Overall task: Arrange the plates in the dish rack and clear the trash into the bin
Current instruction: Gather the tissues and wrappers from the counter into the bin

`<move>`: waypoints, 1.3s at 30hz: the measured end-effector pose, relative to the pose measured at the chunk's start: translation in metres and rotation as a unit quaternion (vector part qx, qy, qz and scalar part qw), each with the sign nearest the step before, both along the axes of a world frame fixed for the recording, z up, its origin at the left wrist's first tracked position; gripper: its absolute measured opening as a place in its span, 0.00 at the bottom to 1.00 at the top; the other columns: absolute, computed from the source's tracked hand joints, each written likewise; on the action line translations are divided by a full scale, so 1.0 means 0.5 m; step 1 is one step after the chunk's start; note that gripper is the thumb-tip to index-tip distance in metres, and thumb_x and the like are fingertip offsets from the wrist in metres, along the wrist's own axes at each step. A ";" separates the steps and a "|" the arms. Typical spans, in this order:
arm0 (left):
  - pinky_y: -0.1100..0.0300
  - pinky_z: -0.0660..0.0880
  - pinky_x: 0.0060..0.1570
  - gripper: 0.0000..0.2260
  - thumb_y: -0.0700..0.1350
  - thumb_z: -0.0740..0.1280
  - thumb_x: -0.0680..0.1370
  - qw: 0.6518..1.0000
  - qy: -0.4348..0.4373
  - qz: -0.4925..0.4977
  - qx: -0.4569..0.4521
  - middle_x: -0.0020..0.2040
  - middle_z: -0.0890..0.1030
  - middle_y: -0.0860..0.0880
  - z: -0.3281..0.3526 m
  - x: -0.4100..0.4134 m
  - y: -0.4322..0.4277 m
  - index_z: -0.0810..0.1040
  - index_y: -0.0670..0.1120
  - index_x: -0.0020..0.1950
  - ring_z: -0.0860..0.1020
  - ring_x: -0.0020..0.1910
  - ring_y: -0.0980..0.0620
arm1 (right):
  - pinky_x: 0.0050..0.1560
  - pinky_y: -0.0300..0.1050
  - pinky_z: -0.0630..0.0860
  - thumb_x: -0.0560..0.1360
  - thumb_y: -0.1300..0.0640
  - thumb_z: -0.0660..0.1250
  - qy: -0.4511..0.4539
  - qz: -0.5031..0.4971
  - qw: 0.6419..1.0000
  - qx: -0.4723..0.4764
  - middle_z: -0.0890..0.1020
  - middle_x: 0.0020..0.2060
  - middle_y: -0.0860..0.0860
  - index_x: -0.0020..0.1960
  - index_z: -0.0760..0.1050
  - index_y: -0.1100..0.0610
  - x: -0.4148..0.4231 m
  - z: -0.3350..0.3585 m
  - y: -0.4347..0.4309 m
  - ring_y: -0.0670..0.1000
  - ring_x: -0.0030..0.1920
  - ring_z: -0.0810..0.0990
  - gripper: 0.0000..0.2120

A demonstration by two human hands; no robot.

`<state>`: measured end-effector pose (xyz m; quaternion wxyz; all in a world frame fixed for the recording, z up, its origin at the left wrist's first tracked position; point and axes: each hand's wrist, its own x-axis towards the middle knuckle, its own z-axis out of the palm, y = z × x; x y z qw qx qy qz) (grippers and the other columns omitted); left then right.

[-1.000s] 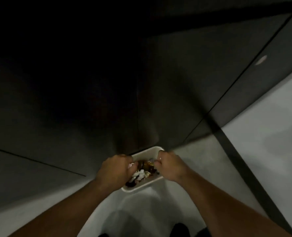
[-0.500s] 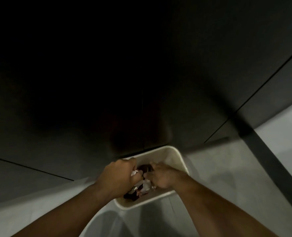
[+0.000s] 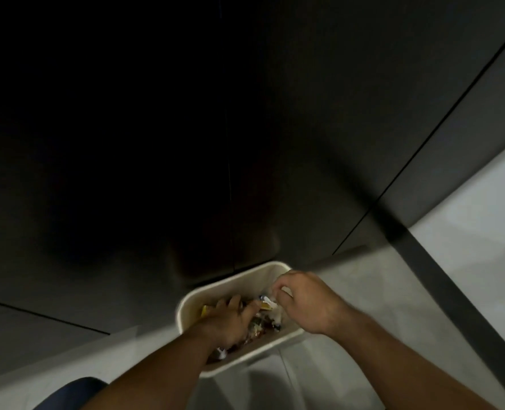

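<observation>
A white bin [image 3: 215, 292] was seen standing on the pale floor [image 3: 349, 291], its far side set close against dark cabinet panels [image 3: 304, 173]. The bin was filled with mixed trash [image 3: 260, 324]: crumpled wrappers in white, yellow and reddish tones, blurred and too dim to be told apart.

The left hand [image 3: 226, 322] was reached down inside the bin, palm down, with its fingers [image 3: 235, 303] held fairly straight and slightly spread over the trash. Nothing was seen gripped in it, and whether it pressed on the pile could not be told.

The right hand [image 3: 306, 303] was held over the bin's right side, above the rim, with its fingers [image 3: 278, 287] curled and narrowed toward the thumb, just beside a pale scrap [image 3: 270, 300]. Whether that scrap was pinched could not be told.

A dark strip [image 3: 440, 282] was seen crossing the floor to the right.
</observation>
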<state>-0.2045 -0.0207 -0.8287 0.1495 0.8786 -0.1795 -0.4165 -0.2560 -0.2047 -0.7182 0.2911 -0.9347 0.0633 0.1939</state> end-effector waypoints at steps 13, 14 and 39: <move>0.59 0.71 0.39 0.16 0.59 0.54 0.79 0.950 -0.265 -0.112 -0.124 0.43 0.76 0.54 0.598 -0.033 0.021 0.77 0.51 0.48 0.76 0.40 0.55 | 0.42 0.38 0.76 0.80 0.51 0.62 -0.038 0.014 0.999 0.029 0.78 0.41 0.41 0.42 0.75 0.43 0.000 0.410 -0.025 0.41 0.42 0.78 0.09; 0.61 0.69 0.37 0.17 0.60 0.53 0.79 0.941 -0.282 -0.116 -0.148 0.42 0.76 0.55 0.664 -0.038 0.011 0.77 0.52 0.47 0.74 0.38 0.56 | 0.43 0.39 0.77 0.80 0.51 0.63 -0.043 0.016 0.998 0.033 0.79 0.41 0.41 0.43 0.77 0.45 -0.004 0.463 -0.032 0.41 0.42 0.78 0.08; 0.62 0.73 0.40 0.09 0.55 0.62 0.78 0.865 -0.421 -0.044 -0.269 0.42 0.76 0.58 1.420 0.074 -0.098 0.79 0.53 0.48 0.74 0.39 0.60 | 0.47 0.46 0.80 0.77 0.48 0.68 -0.182 -0.054 0.981 -0.042 0.78 0.43 0.43 0.51 0.78 0.47 0.090 1.157 -0.169 0.43 0.43 0.78 0.05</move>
